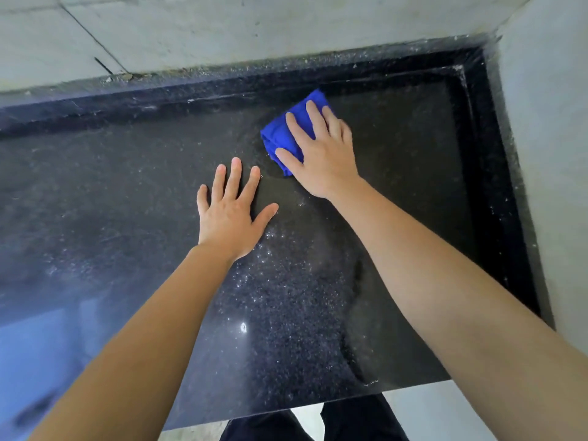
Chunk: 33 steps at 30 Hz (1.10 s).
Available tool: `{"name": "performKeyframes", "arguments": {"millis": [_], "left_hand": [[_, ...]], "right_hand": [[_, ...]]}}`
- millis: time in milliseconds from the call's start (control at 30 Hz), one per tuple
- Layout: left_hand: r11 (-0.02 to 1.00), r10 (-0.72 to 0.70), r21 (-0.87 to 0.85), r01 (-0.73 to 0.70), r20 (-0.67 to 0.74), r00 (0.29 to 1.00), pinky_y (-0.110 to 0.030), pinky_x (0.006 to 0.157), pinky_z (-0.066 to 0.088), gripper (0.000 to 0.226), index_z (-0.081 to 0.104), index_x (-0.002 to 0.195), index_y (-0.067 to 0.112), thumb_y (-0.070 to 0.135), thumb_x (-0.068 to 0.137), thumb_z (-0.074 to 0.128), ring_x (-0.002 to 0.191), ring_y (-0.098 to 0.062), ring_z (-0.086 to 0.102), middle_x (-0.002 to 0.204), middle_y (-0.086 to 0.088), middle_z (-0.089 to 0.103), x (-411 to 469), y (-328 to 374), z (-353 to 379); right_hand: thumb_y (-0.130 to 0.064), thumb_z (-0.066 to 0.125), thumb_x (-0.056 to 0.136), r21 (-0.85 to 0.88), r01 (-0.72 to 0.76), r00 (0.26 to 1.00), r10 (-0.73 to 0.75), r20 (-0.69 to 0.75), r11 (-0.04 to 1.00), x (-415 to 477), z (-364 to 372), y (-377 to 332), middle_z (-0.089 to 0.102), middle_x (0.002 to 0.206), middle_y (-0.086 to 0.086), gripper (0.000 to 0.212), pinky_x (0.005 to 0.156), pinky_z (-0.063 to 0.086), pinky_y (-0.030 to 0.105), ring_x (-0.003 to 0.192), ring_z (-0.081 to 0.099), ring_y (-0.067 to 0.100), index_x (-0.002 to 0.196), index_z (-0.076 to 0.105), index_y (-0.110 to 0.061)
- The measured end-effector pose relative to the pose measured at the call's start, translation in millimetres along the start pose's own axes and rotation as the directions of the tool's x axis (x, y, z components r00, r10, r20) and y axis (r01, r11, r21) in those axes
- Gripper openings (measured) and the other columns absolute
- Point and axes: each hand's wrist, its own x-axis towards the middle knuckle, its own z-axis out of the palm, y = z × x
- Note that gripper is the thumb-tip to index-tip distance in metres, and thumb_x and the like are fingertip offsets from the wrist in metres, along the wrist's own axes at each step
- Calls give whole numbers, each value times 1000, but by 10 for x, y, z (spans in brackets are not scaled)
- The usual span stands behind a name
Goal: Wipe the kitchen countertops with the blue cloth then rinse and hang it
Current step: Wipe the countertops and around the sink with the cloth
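I have the right hand (321, 154) laid on the blue cloth (286, 135), which lies folded into a thick pad on the dark countertop (127, 186), near the back right corner. The fingers are stretched almost straight over the cloth, with the thumb at its near edge. They press it down and do not curl round it. I judge this is so that the whole pad meets the stone evenly (a bunched grip would wipe with only one small part).

The left hand (229, 211) is flat on the bare stone just beside, apart from the cloth, fingers spread and holding nothing. I think it serves as a prop, to carry weight while the other arm reaches far toward the wall (222, 33).

A curved damp mark (356, 275) near the right forearm suggests this part is already wiped, while the left part looks dull and dusty. So wiping is the step in hand; rinsing and hanging are not yet done.
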Motion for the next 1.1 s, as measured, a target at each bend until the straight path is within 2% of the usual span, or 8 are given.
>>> {"name": "performKeyframes", "arguments": {"millis": [67, 300, 367, 467, 633, 833, 933, 1100], "left_hand": [[1000, -1, 5, 1, 13, 1000, -55, 122, 7, 76, 6, 160, 34, 71, 96, 23, 155, -26, -6, 168, 0, -7, 7, 7, -14], [1000, 0, 18, 0, 37, 999, -57, 122, 6, 74, 2, 159, 33, 69, 98, 22, 154, -27, -9, 168, -1, -11, 11, 31, -29], [1000, -2, 3, 2, 31, 1000, -57, 121, 6, 73, 6, 159, 31, 66, 99, 27, 154, -27, -7, 168, -1, -7, 16, 41, -43], [998, 6, -59, -6, -5, 1000, -56, 122, 7, 66, 16, 159, 26, 56, 102, 32, 155, -26, -1, 169, -3, 3, -17, 44, -76], [996, -28, -83, 19, -99, 995, -54, 122, 3, 65, 17, 159, 23, 52, 103, 32, 155, -26, -1, 168, -6, 3, -255, -216, -102], [990, -140, -35, 137, -113, 984, -58, 121, 7, 64, 16, 159, 19, 48, 105, 32, 154, -30, 1, 168, -9, 3, -561, -853, -44], [979, -200, -68, 193, -113, 973, -58, 121, 6, 65, 14, 160, 20, 48, 104, 33, 154, -30, 0, 168, -9, 2, -581, -1015, -31], [958, -274, -104, 267, -61, 960, -59, 121, 1, 68, 7, 160, 27, 57, 103, 27, 155, -25, -7, 169, -3, -6, -549, -1067, 55]], "right_hand": [[-67, 29, 100, 1, 41, 999, -41, 22, 999, -186, 17, 340, 10, 169, 9, 69, 122, 15, 50, 154, 12, 34, 160, 23, -32], [-62, 28, 102, 98, -373, 928, 372, 28, 923, -747, 103, 647, 1, 169, 13, 70, 123, 8, 55, 155, 2, 36, 161, 15, -28], [-59, 29, 102, 87, -301, 953, 302, 4, 950, -1038, 263, 251, 2, 169, 16, 70, 124, 7, 56, 155, 3, 39, 161, 17, -25], [-59, 25, 102, 34, 25, 999, -26, 46, 999, -1586, 431, -134, 1, 169, 15, 69, 124, 6, 56, 155, 0, 38, 161, 19, -24], [-65, 30, 98, 40, 312, 945, -315, 90, 949, -1592, 378, 258, 9, 170, 7, 69, 125, 7, 51, 156, 6, 32, 159, 27, -31], [-59, 29, 103, 120, -144, 990, 142, 24, 982, -538, 197, -201, -5, 169, 14, 69, 124, -3, 55, 155, -5, 38, 162, 13, -26], [-56, 35, 102, 70, 131, 991, -130, -25, 989, -790, 385, -829, 6, 169, 17, 69, 124, 4, 58, 155, 3, 41, 160, 23, -22], [-57, 40, 102, 41, 611, 791, -612, 13, 790, -1373, 562, -683, 19, 167, 13, 63, 125, 11, 52, 155, 14, 35, 156, 37, -26]]}}
